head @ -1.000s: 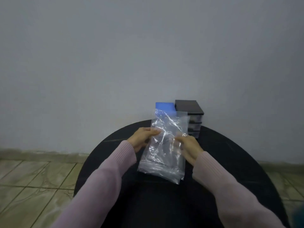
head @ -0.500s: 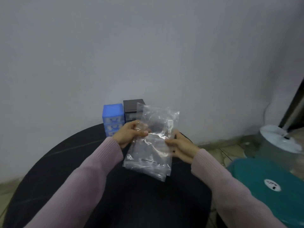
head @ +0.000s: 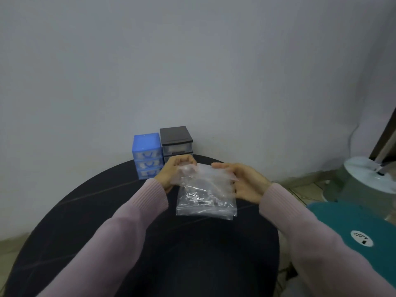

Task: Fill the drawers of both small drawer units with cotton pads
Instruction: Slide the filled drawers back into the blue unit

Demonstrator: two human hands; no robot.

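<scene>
Above the round black table's (head: 85, 221) middle, you pinch the clear plastic bag's (head: 205, 196) mouth with left hand (head: 173, 174) and right hand (head: 244, 183), likely opening it; both drawer units, blue (head: 146, 155) and grey (head: 176, 140), wait shut at the far edge.

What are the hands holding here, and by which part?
Both hands hold a clear plastic bag by its top edge: the left hand grips the upper left corner, the right hand the upper right.
</scene>
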